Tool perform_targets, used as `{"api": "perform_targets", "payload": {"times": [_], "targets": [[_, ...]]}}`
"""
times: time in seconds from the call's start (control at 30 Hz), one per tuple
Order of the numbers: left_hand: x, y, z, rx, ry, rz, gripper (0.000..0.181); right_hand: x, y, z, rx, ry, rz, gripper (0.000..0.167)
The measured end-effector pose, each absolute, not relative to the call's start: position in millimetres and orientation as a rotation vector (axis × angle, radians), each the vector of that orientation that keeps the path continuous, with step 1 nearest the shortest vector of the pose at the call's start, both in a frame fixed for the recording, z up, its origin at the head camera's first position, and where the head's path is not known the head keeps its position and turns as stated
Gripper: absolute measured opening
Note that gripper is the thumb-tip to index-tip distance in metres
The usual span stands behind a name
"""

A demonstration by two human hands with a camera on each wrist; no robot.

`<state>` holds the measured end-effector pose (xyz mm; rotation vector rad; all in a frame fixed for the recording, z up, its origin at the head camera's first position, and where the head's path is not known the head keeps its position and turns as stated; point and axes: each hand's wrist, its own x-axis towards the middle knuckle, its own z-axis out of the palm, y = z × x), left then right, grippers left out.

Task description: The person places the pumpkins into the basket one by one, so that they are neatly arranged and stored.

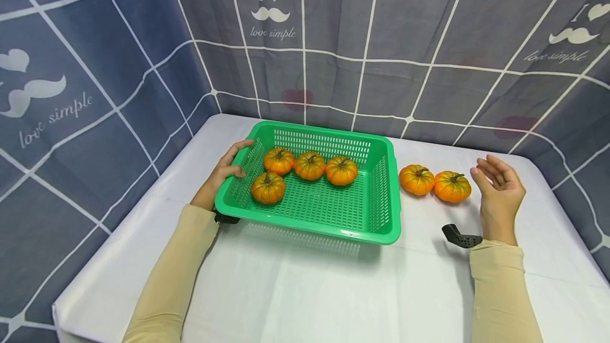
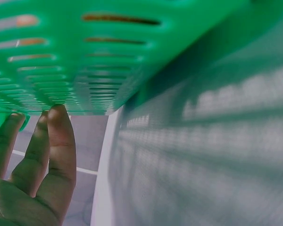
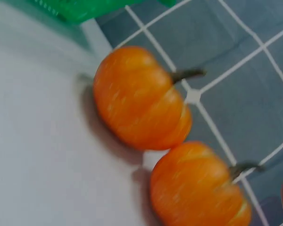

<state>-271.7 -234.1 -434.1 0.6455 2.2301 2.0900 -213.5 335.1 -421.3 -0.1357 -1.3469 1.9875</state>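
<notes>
A green plastic basket (image 1: 314,205) with slotted walls holds several small orange pumpkins (image 1: 310,166). My left hand (image 1: 216,179) grips the basket's left end, its thumb over the rim; in the left wrist view, fingers (image 2: 61,136) touch the slotted wall from outside. Two more pumpkins lie side by side on the table right of the basket: a nearer-to-basket pumpkin (image 1: 416,180) and an outer pumpkin (image 1: 452,187). Just right of the outer one, my right hand (image 1: 501,195) hovers with loosely bent fingers and nothing in it.
A white cloth (image 1: 305,295) covers the table. Grey checked curtains (image 1: 333,25) stand close behind it and along both sides. Black wrist mounts (image 1: 461,237) sit at the wrists. The basket's near side casts a shadow on the cloth.
</notes>
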Motion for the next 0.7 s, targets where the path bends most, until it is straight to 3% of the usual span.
{"api": "perform_targets", "payload": {"times": [0.37,0.7], "targets": [[-271.9,-234.2,-434.3,0.605,2.178,2.112,0.087,-210.1,358.2,-442.7,-0.525,-1.432,2.099,0.044],[-270.3,-234.1,-433.7,0.598,2.238,2.071,0.088,-209.9,364.4,-456.2,-0.594,-1.545,2.134,0.041]]}}
